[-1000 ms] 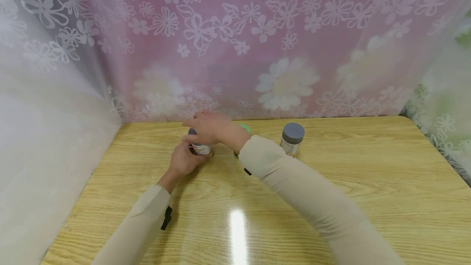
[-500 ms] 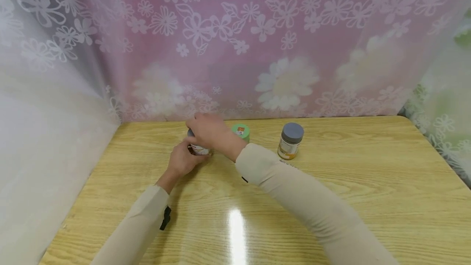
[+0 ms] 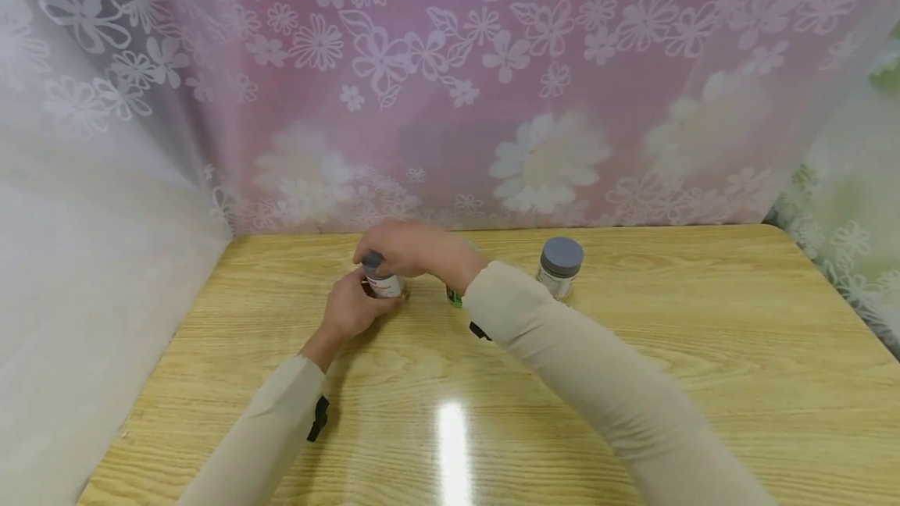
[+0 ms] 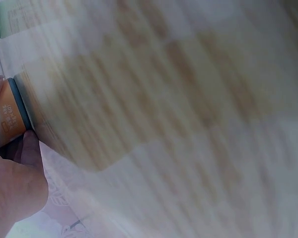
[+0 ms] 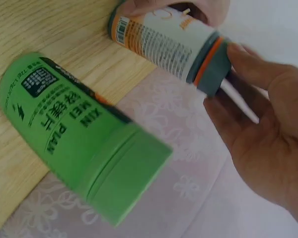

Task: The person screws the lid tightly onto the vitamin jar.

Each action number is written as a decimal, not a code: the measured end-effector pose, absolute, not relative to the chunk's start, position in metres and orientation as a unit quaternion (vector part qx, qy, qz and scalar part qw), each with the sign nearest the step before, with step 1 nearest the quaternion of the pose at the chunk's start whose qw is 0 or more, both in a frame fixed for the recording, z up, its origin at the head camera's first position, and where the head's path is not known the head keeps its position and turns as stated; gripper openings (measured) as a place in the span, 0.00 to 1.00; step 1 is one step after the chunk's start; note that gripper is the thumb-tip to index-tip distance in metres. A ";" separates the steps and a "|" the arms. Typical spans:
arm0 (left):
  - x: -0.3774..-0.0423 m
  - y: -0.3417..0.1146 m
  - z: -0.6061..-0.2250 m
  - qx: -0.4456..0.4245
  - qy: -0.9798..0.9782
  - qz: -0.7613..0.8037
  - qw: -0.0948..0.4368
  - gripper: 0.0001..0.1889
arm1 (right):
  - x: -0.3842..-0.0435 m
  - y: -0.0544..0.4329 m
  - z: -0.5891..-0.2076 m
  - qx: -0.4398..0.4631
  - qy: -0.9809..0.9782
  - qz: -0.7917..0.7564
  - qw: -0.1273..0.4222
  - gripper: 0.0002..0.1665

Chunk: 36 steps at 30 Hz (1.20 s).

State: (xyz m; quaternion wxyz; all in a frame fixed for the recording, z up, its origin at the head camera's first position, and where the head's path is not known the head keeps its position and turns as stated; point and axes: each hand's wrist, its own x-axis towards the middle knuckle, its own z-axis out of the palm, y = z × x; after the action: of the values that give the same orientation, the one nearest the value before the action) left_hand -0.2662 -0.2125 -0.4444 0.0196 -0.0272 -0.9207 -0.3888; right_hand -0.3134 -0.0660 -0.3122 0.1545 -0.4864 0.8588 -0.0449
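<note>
My left hand (image 3: 351,307) grips the lower part of a supplement bottle (image 3: 385,286) that stands upright near the table's far edge. The bottle has a white and orange label (image 5: 156,42), and its orange side (image 4: 10,116) faces the left wrist camera. Over the top, my right hand (image 3: 408,247) pinches the dark grey lid (image 5: 214,67), thumb on one side and fingers on the other. An orange band shows at the lid's lower edge. A thin white sliver appears between the right fingers; I cannot tell what it is.
Close to the right of the held bottle stands a green bottle (image 5: 84,134), mostly hidden by my right wrist in the head view. Farther right is a jar (image 3: 558,272) with a grey lid. A pink floral curtain (image 3: 436,139) hangs behind the wooden table (image 3: 380,404).
My right fingers, spread over the lid a second ago, have closed on it and turned. The right wrist has shifted, covering the green lid seen half a second ago. My left hand stays put.
</note>
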 end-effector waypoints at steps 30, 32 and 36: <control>-0.268 -0.210 -0.446 -0.022 -0.922 -0.387 0.021 0.24 | -0.292 -0.081 -0.324 -0.361 0.929 0.083 0.022 0.26; -0.267 -0.210 -0.446 -0.016 -0.919 -0.393 0.015 0.23 | -0.293 -0.080 -0.324 -0.364 0.928 0.077 0.029 0.30; -0.267 -0.210 -0.444 -0.021 -0.920 -0.390 0.019 0.23 | -0.302 -0.073 -0.315 -0.438 0.894 0.031 0.087 0.30</control>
State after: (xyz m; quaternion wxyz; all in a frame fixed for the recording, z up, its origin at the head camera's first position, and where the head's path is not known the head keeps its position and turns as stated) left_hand -0.2667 -0.2099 -0.4442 0.0187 -0.0211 -0.9203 -0.3902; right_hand -0.3019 -0.0730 -0.3149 0.0869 -0.4380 0.8942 0.0310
